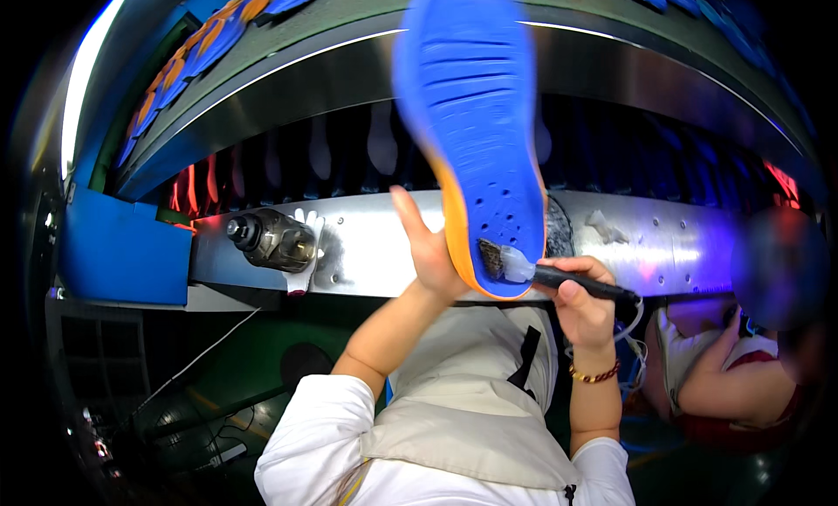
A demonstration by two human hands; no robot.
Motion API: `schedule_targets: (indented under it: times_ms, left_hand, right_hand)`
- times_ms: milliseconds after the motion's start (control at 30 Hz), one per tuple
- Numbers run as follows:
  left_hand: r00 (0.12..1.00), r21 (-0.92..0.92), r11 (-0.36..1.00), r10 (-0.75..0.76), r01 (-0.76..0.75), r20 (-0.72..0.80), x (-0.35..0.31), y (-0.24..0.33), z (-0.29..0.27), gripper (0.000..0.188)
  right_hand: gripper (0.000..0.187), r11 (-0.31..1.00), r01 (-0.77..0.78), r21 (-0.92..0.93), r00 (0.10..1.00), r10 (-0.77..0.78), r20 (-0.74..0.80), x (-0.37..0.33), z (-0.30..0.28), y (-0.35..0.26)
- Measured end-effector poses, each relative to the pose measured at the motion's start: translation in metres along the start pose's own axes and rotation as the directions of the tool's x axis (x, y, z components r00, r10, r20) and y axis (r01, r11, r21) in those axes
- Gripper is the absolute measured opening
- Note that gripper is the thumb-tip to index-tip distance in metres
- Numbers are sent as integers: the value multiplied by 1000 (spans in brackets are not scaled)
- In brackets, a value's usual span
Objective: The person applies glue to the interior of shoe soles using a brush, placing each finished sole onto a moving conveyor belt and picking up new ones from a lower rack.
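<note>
A large blue insole (476, 113) with an orange edge stretches away from me over the metal ledge, its far end smeared by motion. My left hand (435, 257) supports its near left side; one digit sticks out to the left and the other fingers are hidden behind the insole. In my right hand (583, 301) is a black-handled brush (572, 279) with a translucent neck and dark bristles. The bristles lie against the near end of the insole, below a group of small holes. A pale tube (637, 318) runs from the back of the handle.
The metal ledge (367, 244) carries a black-capped container (275, 240) on a white glove (307, 231), plus a crumpled white scrap (604, 227). More insoles (209, 48) line the green belt (358, 13) beyond. Another person's arm (742, 393) is at right.
</note>
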State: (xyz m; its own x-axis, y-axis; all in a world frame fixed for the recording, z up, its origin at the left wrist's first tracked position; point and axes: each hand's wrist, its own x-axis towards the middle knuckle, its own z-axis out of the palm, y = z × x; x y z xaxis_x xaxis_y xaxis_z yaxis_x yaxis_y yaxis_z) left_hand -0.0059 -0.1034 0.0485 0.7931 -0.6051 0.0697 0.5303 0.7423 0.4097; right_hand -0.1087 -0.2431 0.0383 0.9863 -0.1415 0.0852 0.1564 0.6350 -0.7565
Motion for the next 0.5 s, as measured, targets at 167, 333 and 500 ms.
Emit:
schedule_targets:
  times_ms: [167, 333, 500]
  left_hand:
    - [939, -12, 966, -250, 260, 235, -2, 13, -48, 58]
    - [823, 111, 820, -567, 561, 28, 9, 25, -32, 47]
    - [619, 295, 578, -782, 761, -65, 11, 37, -33, 56]
  right_hand:
    - [22, 701, 69, -710, 947, 178, 268, 0, 21, -39]
    - [22, 678, -149, -720, 926, 351, 138, 8, 18, -49]
    - [20, 604, 193, -774, 752, 415, 511, 17, 4, -55]
